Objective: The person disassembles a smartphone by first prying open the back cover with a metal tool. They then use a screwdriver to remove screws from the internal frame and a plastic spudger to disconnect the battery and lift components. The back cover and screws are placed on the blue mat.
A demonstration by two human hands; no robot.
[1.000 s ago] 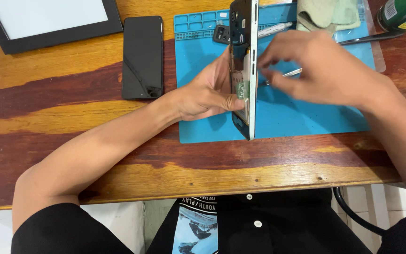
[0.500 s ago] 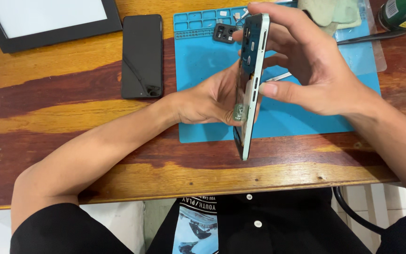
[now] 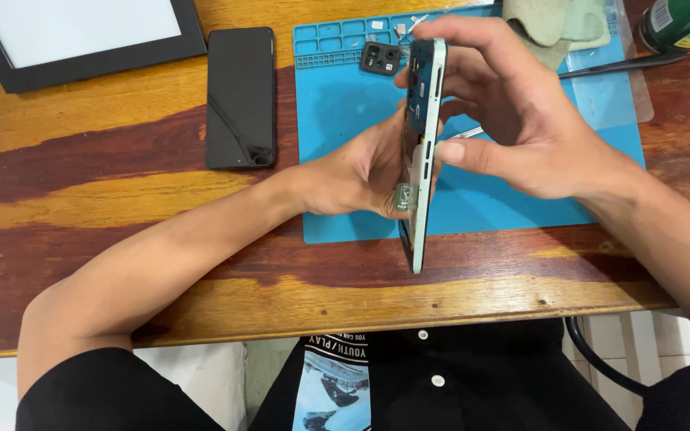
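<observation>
An opened phone body point(image 3: 422, 152) with a pale green frame stands on edge above the blue repair mat point(image 3: 345, 112). My left hand point(image 3: 361, 172) grips it from the left side, a small green part at its thumb. My right hand point(image 3: 513, 112) holds the frame from the right, fingers curled over its top end and thumb pressed on the side edge. A thin metal tool point(image 3: 466, 132) shows just behind my right hand's fingers.
A black phone screen point(image 3: 239, 96) lies on the wooden table point(image 3: 121, 191) left of the mat. A black-framed white panel point(image 3: 81, 36) sits at top left. A black camera module point(image 3: 380, 57), a grey cloth point(image 3: 553, 28), a black tool point(image 3: 624, 64) and a green bottle point(image 3: 680, 24) sit at the back.
The phone body has tilted slightly and come nearer. My right hand shifted from working at its lower side to gripping over its top end and edge.
</observation>
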